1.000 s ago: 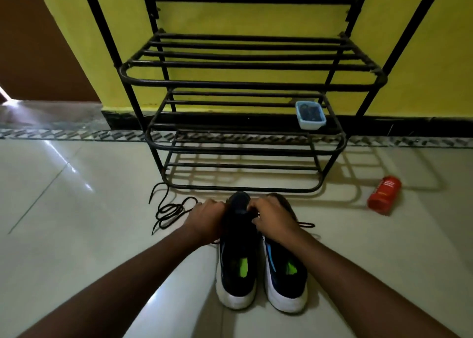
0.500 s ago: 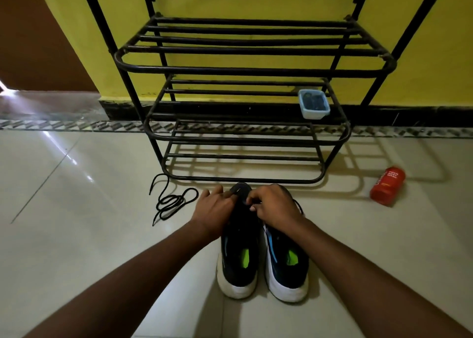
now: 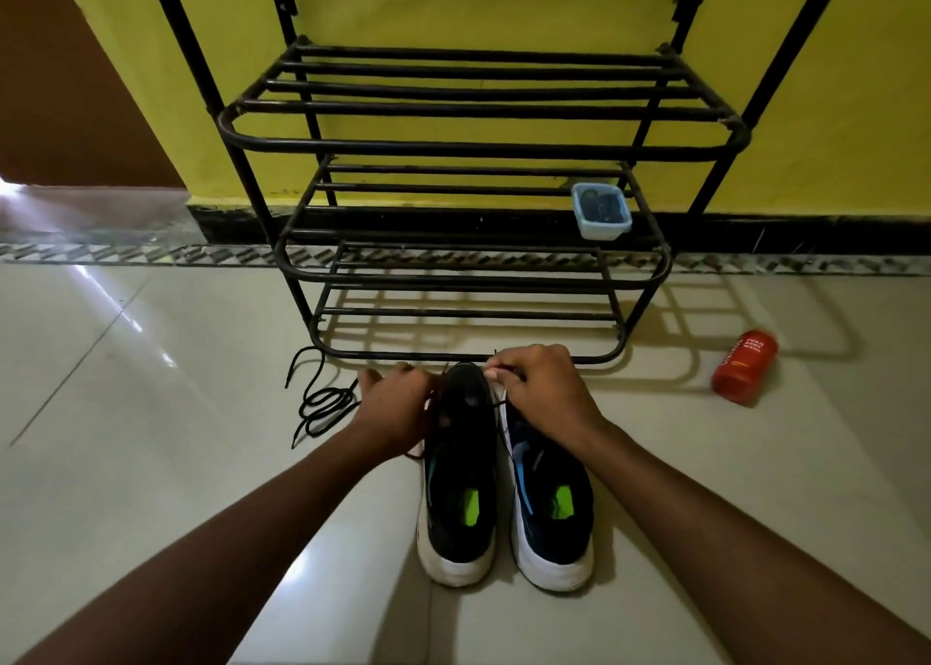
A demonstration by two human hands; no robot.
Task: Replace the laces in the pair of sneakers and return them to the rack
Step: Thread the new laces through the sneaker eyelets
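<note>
The right hand pinches a thin lace at the toe of the black sneaker. The left hand curls against that shoe's other side, apparently gripping the lace's other strand. The hands are apart, with the toe between them. I'd draw both strands even before threading the next eyelets. This shoe and the blue sneaker sit just before the shoe rack. A loose black lace lies off the rack's left foot, and a red bottle to its right.
</note>
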